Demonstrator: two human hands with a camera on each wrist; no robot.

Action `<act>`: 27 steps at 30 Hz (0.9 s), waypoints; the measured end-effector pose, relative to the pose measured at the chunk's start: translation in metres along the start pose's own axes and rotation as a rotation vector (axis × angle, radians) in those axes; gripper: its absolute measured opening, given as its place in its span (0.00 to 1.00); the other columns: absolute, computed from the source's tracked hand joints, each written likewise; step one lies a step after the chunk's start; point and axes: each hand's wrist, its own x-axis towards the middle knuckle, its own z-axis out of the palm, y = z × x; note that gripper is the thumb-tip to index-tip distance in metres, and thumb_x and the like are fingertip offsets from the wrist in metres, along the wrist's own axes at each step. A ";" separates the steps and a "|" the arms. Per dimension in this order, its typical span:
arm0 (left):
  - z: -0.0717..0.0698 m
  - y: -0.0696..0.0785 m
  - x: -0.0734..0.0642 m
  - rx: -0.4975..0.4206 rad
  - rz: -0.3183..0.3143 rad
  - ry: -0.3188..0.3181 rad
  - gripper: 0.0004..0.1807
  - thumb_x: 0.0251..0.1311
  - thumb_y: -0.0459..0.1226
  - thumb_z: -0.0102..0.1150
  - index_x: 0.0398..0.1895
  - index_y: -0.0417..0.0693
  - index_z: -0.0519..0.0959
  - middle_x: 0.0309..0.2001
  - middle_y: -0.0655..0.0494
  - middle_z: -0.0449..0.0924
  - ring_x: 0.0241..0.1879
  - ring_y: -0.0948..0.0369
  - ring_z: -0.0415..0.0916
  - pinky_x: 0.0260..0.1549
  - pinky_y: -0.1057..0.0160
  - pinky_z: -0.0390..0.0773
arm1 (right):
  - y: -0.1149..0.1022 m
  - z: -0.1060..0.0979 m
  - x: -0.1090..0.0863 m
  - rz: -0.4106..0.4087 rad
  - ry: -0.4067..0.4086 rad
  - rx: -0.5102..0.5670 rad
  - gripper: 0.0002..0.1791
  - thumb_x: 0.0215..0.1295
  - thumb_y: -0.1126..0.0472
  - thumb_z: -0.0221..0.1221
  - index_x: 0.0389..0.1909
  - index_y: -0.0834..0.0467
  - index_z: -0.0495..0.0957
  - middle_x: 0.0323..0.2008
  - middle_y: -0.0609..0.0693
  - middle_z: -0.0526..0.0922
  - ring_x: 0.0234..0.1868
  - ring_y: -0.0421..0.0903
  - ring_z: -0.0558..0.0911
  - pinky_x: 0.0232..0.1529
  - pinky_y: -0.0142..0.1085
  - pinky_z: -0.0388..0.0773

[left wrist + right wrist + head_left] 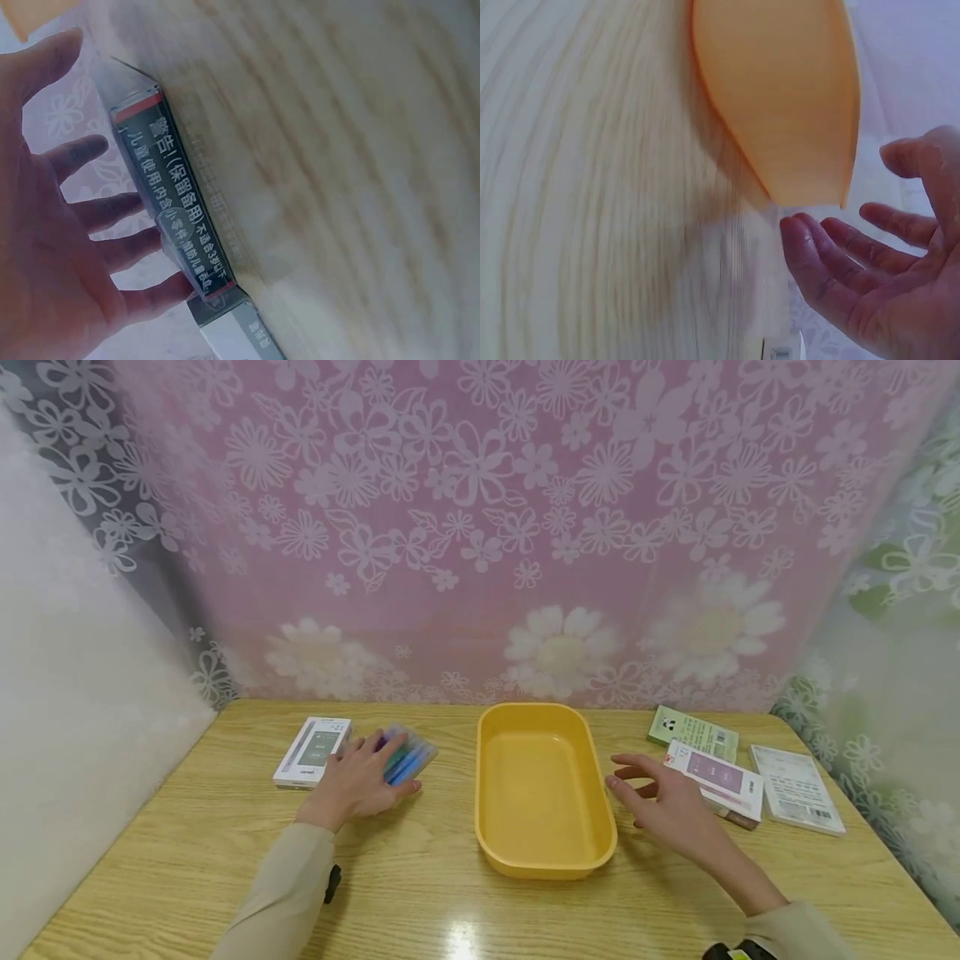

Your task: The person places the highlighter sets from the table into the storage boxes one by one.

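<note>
My left hand (360, 781) is over a clear plastic pack (411, 758) with purple, green and blue stick-like pieces inside. Its fingers are spread and partly cover the pack. In the left wrist view the pack's dark edge label (176, 195) with white lettering faces the palm, and the fingertips are at or close to it; contact is hard to tell. My right hand (671, 806) hovers beside the right rim of a yellow plastic basin (543, 793), fingers loosely bent around nothing. In the right wrist view the basin's outer wall (787, 97) is just beyond the fingertips.
A white box with a grey-green panel (313, 752) lies left of the pack. To the right are a green box (697, 731), a white box with a purple panel (720, 781) and a white printed box (798, 789). A flowered curtain (480, 527) hangs behind the wooden table (420, 893).
</note>
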 end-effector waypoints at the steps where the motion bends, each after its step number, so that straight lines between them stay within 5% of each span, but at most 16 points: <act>1: 0.000 0.000 0.001 0.000 -0.003 -0.005 0.44 0.66 0.65 0.52 0.81 0.58 0.58 0.79 0.37 0.55 0.75 0.32 0.57 0.60 0.20 0.61 | -0.001 0.000 0.001 0.019 -0.012 0.045 0.31 0.74 0.46 0.57 0.70 0.58 0.70 0.58 0.64 0.82 0.44 0.52 0.89 0.31 0.36 0.86; 9: 0.002 0.000 0.005 -0.001 -0.014 -0.023 0.44 0.65 0.63 0.55 0.80 0.59 0.59 0.78 0.33 0.54 0.72 0.31 0.61 0.57 0.22 0.67 | -0.006 0.005 0.008 0.186 -0.094 0.318 0.33 0.74 0.51 0.59 0.73 0.61 0.65 0.59 0.68 0.80 0.42 0.51 0.89 0.35 0.44 0.89; 16: 0.002 0.001 0.008 0.005 -0.019 -0.022 0.41 0.64 0.58 0.59 0.79 0.58 0.62 0.74 0.29 0.60 0.69 0.28 0.63 0.56 0.23 0.68 | -0.005 0.008 0.012 0.257 -0.138 0.372 0.34 0.74 0.53 0.59 0.74 0.65 0.63 0.52 0.62 0.83 0.40 0.48 0.88 0.33 0.42 0.88; 27: 0.002 0.003 0.013 0.020 -0.037 0.014 0.40 0.57 0.59 0.63 0.73 0.60 0.67 0.62 0.28 0.69 0.56 0.33 0.73 0.41 0.27 0.76 | -0.007 0.008 0.015 0.305 -0.159 0.489 0.32 0.73 0.57 0.59 0.73 0.64 0.66 0.39 0.48 0.85 0.36 0.44 0.86 0.32 0.36 0.86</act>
